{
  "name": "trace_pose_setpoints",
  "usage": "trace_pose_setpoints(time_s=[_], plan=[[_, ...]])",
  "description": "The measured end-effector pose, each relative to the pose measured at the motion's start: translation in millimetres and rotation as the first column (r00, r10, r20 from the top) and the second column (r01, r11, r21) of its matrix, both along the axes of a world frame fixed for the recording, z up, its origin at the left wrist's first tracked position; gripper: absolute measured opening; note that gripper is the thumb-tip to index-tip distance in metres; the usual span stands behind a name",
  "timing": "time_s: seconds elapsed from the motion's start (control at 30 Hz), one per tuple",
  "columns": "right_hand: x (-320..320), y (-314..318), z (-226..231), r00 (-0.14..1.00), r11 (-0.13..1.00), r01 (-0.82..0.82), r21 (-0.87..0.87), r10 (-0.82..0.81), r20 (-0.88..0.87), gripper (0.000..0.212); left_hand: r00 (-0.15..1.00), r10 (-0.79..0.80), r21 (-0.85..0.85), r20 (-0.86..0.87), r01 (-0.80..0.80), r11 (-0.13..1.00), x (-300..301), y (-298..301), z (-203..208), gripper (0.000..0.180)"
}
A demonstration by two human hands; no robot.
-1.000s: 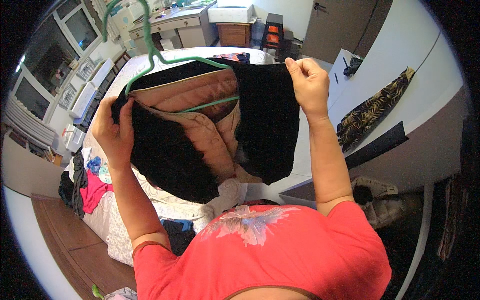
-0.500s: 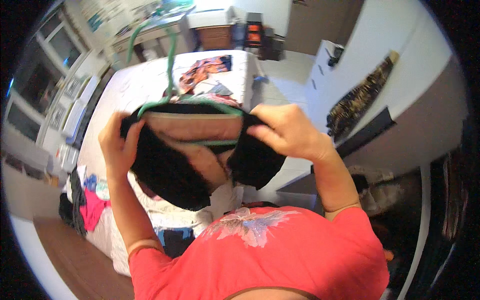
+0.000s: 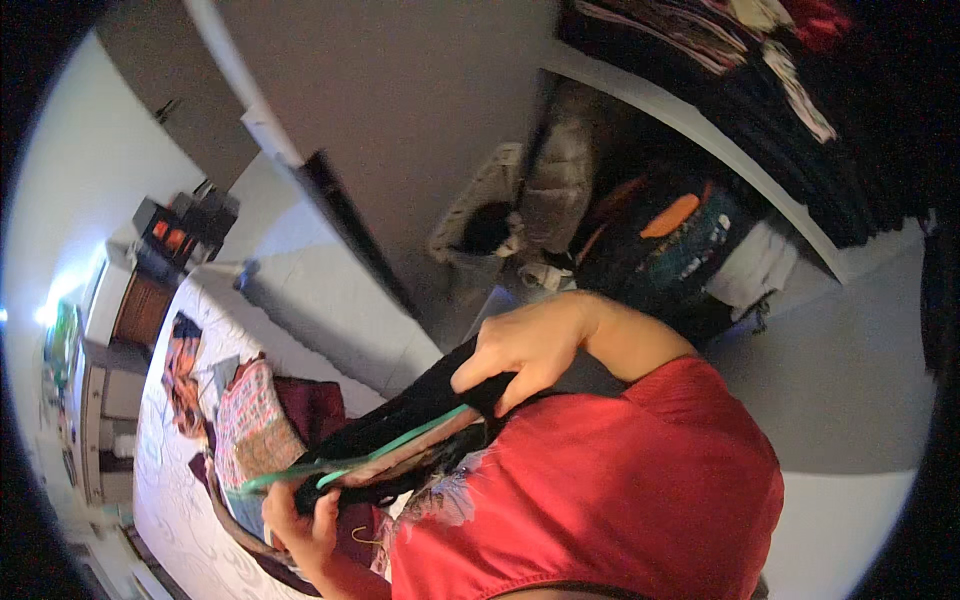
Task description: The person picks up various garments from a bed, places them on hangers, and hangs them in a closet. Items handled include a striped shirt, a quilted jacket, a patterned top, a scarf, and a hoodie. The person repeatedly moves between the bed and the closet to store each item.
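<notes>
A black garment with a pale inside (image 3: 400, 412) stretches slantwise between my hands, close in front of my red top. My right hand (image 3: 530, 345) grips its upper right end, fingers curled over the edge. At the lower left end, my left hand (image 3: 305, 525) pinches the edge between thumb and fingers. A thin green rod, like part of a clothes hanger (image 3: 375, 452), runs along the garment's opening; its hook cannot be made out. Just beyond my left hand, a patterned knit piece (image 3: 255, 415) and a dark red cloth (image 3: 310, 408) lie on the bed (image 3: 165, 500).
At the right stands an open wardrobe (image 3: 690, 115) with hanging clothes above and bags (image 3: 660, 240) below. A grey door panel (image 3: 400, 130) rises ahead. Pale floor (image 3: 315, 285) runs between bed and panel. An orange patterned cloth (image 3: 185, 375) lies farther along the bed.
My view has swung right, from the bed toward the wardrobe. The black garment, spread upright before, is now lower, slanted and nearer my body. Both hands keep hold of it.
</notes>
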State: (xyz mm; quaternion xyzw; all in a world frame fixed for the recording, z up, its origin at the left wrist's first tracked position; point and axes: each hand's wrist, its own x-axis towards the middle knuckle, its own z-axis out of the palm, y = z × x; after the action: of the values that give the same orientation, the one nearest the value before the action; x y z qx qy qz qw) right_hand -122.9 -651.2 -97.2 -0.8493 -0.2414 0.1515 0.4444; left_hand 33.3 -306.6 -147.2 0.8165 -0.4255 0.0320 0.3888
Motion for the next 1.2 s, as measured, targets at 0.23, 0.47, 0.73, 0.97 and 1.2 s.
trace_pose_setpoints(time_s=[0.23, 0.47, 0.73, 0.97, 1.2], plan=[[-137.5, -84.6, -22.9, 0.907, 0.908, 0.418, 0.036, -0.419, 0.027, 0.029, 0.822, -0.450, -0.068, -0.350, 0.457, 0.887, -58.0, -144.0, 11.2, 0.037], [-262.1, -133.4, -54.6, 0.708, 0.718, 0.692, -0.069, -0.694, -0.132, 0.039, 0.737, -0.646, -0.079, -0.199, 0.645, 0.760, -110.3, -294.7, -45.0, 0.026], [-299.0, -118.1, -123.2, 0.287, 0.275, 0.958, 0.080, -0.924, -0.253, 0.045, 0.763, -0.646, -0.019, 0.025, 0.646, 0.763, -157.7, -447.9, -116.7, 0.031], [-299.7, -126.6, -189.6, -0.262, -0.304, 0.950, 0.067, -0.898, -0.353, 0.060, 0.793, -0.579, -0.069, -0.191, 0.578, 0.813, -153.3, -457.3, -151.2, 0.024], [-297.2, -159.0, -205.9, -0.201, -0.490, 0.758, 0.431, -0.803, -0.561, 0.032, 0.727, -0.402, 0.131, -0.556, 0.554, 0.822, -121.9, -380.4, -199.3, 0.017]])
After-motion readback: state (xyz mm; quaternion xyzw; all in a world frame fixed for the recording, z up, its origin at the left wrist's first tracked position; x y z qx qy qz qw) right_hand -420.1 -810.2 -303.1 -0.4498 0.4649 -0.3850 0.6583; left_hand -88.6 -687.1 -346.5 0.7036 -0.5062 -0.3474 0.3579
